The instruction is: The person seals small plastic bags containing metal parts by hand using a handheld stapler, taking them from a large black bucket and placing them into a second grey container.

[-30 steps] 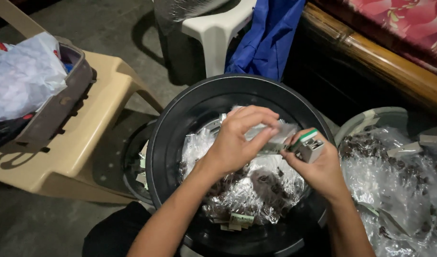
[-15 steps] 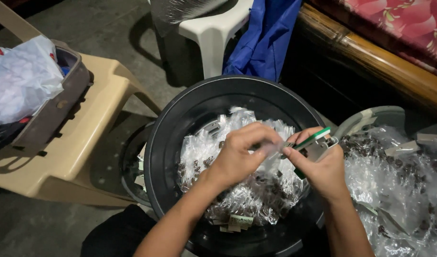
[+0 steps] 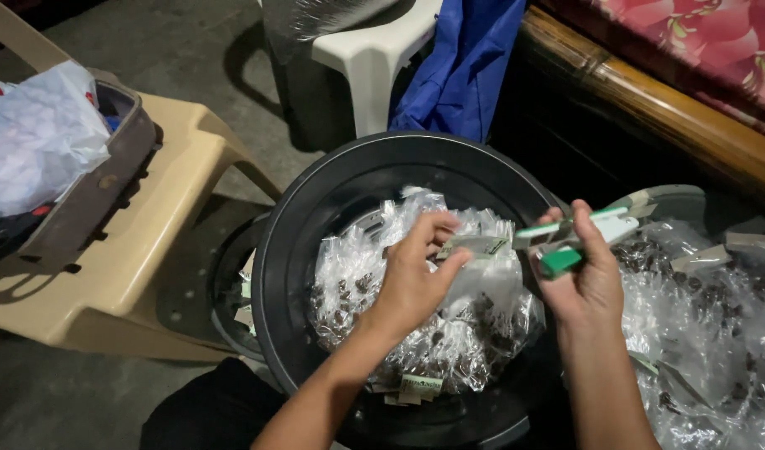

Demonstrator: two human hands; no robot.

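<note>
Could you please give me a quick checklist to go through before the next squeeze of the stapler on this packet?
1. Packet held: ok, the left hand pinches its top with the paper label.
2. Stapler gripped: ok, the right hand wraps around it.
3. Label between the stapler's jaws: cannot tell, the nose sits right at the label's edge.
4. Left fingers away from the stapler's nose: ok, they hold the label's far end.
5. Place to drop it: ok, the black basin below already holds a pile of packets.
6. Packet's fill: cannot tell, the plastic glares.
</note>
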